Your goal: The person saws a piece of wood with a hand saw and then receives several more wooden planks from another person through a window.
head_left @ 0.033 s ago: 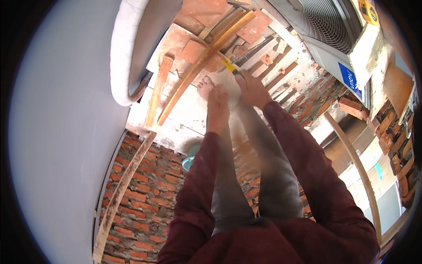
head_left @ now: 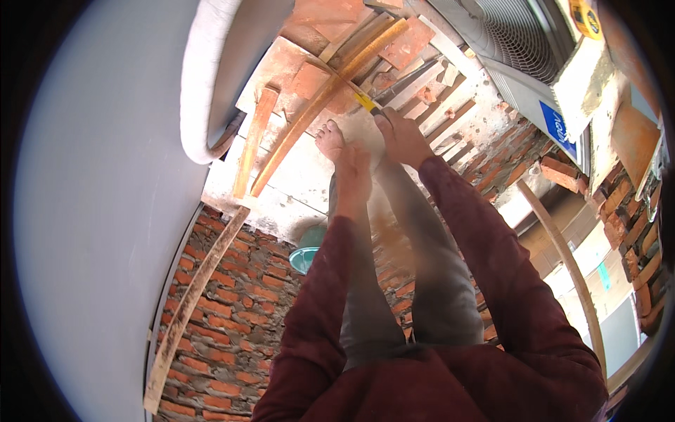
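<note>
My right hand (head_left: 403, 139) is closed round the dark end of a slim yellow-and-black hand tool (head_left: 365, 102). Its yellow part points up and left, toward a long wooden strip (head_left: 309, 105); the kind of tool is not clear. My left hand (head_left: 354, 172) is smeared by motion at my left shin, just behind my bare foot (head_left: 329, 139), and its fingers cannot be made out. The strip runs slantwise past the toes. A shorter wooden piece (head_left: 256, 141) lies to its left.
A grey panel (head_left: 105, 211) with a white wrapped pipe (head_left: 197, 91) fills the left. An air-conditioner unit (head_left: 520, 63) stands at the far right. Brick pieces and wood offcuts (head_left: 457, 116) lie ahead. A green bucket (head_left: 302, 259) stands by my left forearm; a tape measure (head_left: 585, 19) is top right.
My left hand has shifted slightly right along the shin and is more blurred. More of the green bucket shows. My right hand still holds the tool, moved slightly left.
</note>
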`<action>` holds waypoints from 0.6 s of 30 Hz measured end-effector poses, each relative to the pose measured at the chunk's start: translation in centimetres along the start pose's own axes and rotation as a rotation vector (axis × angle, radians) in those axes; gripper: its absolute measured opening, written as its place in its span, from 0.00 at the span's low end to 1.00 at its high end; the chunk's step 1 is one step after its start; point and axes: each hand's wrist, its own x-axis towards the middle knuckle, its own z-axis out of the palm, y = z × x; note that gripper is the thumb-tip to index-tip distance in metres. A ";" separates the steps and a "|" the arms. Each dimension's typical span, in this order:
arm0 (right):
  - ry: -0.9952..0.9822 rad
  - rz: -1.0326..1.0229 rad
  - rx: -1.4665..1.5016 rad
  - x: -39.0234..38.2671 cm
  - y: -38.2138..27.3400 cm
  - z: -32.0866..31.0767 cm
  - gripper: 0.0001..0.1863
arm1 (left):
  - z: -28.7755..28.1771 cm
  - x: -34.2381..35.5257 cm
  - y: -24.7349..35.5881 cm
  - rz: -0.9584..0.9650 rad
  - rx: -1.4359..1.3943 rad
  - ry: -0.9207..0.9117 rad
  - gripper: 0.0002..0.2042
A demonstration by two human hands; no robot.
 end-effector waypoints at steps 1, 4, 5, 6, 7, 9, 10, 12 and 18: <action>-0.015 -0.005 -0.031 0.7 0.2 -0.7 0.19 | 0.3 -1.9 2.4 -0.051 -0.001 -0.025 0.17; -0.030 -0.025 -0.057 2.0 0.1 -1.6 0.20 | 0.8 -6.6 6.9 -0.002 -0.119 -0.054 0.16; 0.006 -0.047 -0.045 2.2 0.3 -1.6 0.20 | 0.6 -7.5 9.4 0.009 -0.184 -0.062 0.15; 0.037 -0.071 -0.031 2.5 0.5 -1.4 0.20 | 0.1 -8.0 12.8 0.017 -0.248 -0.066 0.15; 0.067 -0.099 -0.015 2.8 0.5 -1.1 0.20 | -0.5 -8.3 15.4 0.026 -0.311 -0.067 0.15; 0.037 -0.058 -0.059 3.0 0.2 -0.8 0.20 | -1.0 -8.5 18.3 0.122 -0.312 -0.035 0.16; 0.022 -0.031 -0.081 3.1 0.2 -0.8 0.21 | -1.1 -8.5 18.9 0.165 -0.312 -0.023 0.16; -0.034 -0.008 -0.054 2.9 -1.0 -1.3 0.21 | -1.4 -8.1 19.0 0.084 -0.348 -0.009 0.16; -0.104 0.126 -0.051 3.6 -2.3 -2.3 0.22 | 0.9 -1.3 14.2 0.049 -0.064 0.243 0.17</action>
